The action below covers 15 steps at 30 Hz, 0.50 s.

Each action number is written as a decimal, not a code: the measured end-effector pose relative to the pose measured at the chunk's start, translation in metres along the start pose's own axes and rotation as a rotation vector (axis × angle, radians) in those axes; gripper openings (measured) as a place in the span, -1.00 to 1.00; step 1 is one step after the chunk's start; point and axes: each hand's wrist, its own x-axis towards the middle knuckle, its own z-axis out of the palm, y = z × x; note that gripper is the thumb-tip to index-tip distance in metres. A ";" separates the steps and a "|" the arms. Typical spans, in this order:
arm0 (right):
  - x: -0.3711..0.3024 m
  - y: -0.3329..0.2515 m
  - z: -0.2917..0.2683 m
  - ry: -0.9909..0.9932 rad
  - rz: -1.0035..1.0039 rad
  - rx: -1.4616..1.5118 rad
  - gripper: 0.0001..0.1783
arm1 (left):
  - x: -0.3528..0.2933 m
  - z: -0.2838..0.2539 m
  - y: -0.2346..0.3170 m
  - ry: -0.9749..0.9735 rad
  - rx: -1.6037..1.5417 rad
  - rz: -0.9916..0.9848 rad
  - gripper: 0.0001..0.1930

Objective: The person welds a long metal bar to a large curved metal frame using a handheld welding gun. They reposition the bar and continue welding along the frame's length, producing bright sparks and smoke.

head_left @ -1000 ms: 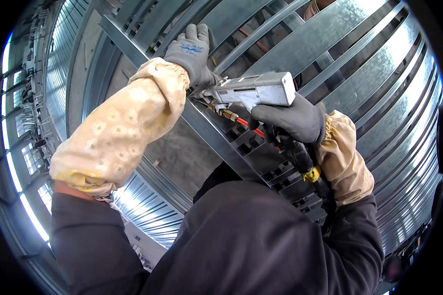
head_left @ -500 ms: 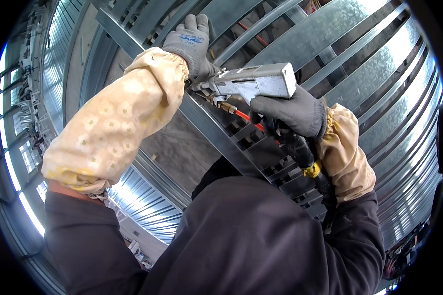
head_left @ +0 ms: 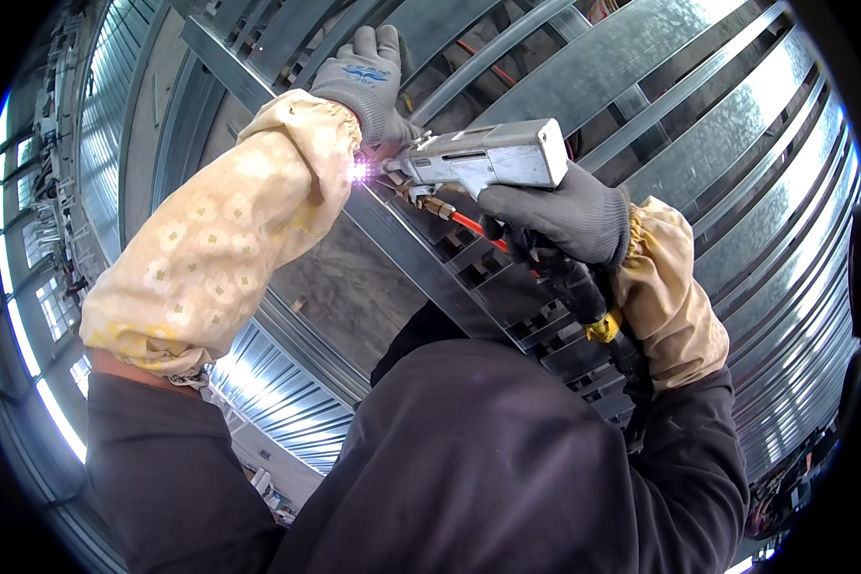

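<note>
In a grey glove, my right hand (head_left: 569, 212) is wrapped round the grip of a silver boxy welding gun (head_left: 483, 158), its nozzle pointing left. A bright violet-white flash (head_left: 362, 170) glows at the nozzle tip, by the long galvanized steel beam (head_left: 402, 251). My left hand (head_left: 365, 81), also gloved, lies just beyond the nozzle with fingers stretched out over the metal frame; its thumb side is close to the gun's front. A brass fitting (head_left: 437, 207) with a red hose (head_left: 478, 228) hangs under the nozzle.
Several galvanized steel slats (head_left: 584, 86) run side by side across the right. A thick black cable (head_left: 584, 297) with a yellow wrap (head_left: 603, 327) leads down from the gun's grip. Stacked ribbed metal sheets (head_left: 282, 392) lie below the beam at left.
A bright flash has appeared at the welding gun's tip. The gun and my right hand have shifted slightly left; my left hand has barely moved.
</note>
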 end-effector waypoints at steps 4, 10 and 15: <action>0.003 0.010 -0.001 0.028 -0.005 -0.024 -0.49 | 0.008 0.001 0.003 -0.005 0.024 0.012 0.43; -0.002 0.005 0.003 0.015 0.098 -0.046 -0.46 | -0.008 -0.002 -0.003 -0.014 0.014 -0.030 0.44; -0.004 -0.001 0.000 0.046 0.198 -0.016 -0.47 | 0.008 0.002 0.001 -0.012 0.013 0.018 0.45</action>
